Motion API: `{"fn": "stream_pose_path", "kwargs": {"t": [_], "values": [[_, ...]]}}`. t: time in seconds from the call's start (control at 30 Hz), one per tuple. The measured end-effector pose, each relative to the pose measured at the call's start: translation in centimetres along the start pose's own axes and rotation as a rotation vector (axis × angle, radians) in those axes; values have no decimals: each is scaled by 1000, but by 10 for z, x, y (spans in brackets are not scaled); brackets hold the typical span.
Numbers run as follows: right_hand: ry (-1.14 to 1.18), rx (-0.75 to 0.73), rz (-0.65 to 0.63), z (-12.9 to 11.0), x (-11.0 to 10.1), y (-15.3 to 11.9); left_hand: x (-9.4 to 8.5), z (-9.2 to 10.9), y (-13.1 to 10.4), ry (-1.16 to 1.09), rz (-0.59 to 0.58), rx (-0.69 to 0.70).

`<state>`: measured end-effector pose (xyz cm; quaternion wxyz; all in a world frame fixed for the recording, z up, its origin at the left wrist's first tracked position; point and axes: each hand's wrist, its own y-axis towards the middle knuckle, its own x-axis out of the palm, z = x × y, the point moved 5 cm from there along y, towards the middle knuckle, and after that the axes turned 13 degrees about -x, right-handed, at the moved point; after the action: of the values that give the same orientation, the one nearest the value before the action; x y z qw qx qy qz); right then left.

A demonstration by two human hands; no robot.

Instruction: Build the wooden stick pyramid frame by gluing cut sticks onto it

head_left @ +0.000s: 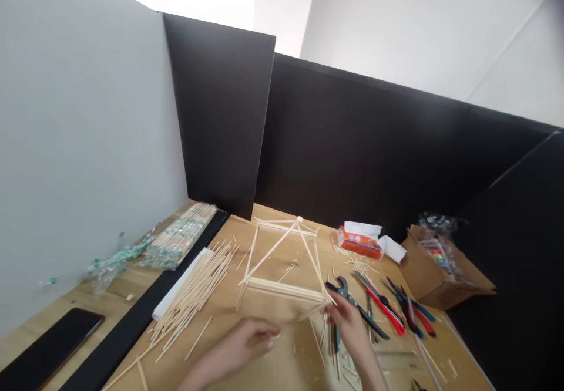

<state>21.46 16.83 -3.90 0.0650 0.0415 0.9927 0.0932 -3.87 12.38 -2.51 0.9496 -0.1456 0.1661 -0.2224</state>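
Note:
A frame of thin wooden sticks [282,286] stands on the table, with slanting sticks that meet at a pale lump [299,219] at its top. At the frame's near right corner is my right hand [348,319], its fingers closed on the stick ends there. My left hand [249,342] hovers in front of the frame, apart from it and somewhat blurred. Its thumb and fingers are curled together, and what lies between their tips, if anything, is too small to make out.
Loose sticks [198,294] lie at left, beside wrapped sticks [183,235] and a phone [53,347]. To the right are cutters [352,300], red-handled scissors [385,303], pliers [412,309], an orange tissue pack [359,243] and a cardboard box [423,282]. Dark panels [374,150] enclose the back.

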Motion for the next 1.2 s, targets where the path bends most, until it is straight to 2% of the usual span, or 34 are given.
{"fn": "stream_pose_path", "kwargs": {"t": [0.03, 0.1, 0.17, 0.23, 0.33, 0.4, 0.5, 0.7, 0.83, 1.0, 1.07, 1.13, 1.2], "values": [[9, 17, -7, 2, -1, -17, -12, -11, -7, -50, -92, -88], [87, 52, 6, 7, 4, -43, -43, -26, -15, -101, -76, -182], [114, 55, 97, 7, 11, -57, -73, -34, -10, -119, 58, -215], [90, 64, 122, 4, 22, -59, -96, -37, 4, -146, 193, -216], [4, 61, 78, -6, 38, -47, -112, -31, 30, -222, 387, -166], [-51, 34, 98, -12, 42, -38, -111, -22, 42, -270, 430, -103], [-97, -21, 142, -15, 43, -26, -99, -6, 48, -312, 425, -23], [-116, -93, 168, -9, 43, 8, -69, 5, 46, -326, 329, -12], [-124, -130, 187, -3, 39, 35, -52, 9, 43, -253, 269, 7], [-148, -153, 197, 4, 30, 59, -43, 30, 17, -98, 177, -1], [-163, -159, 192, 5, 27, 66, -45, 44, 0, -36, 160, 0], [-177, -165, 179, 5, 25, 71, -50, 60, -16, 132, 163, 3], [-193, -169, 174, 4, 23, 72, -60, 75, -28, 216, 211, -8]]}}
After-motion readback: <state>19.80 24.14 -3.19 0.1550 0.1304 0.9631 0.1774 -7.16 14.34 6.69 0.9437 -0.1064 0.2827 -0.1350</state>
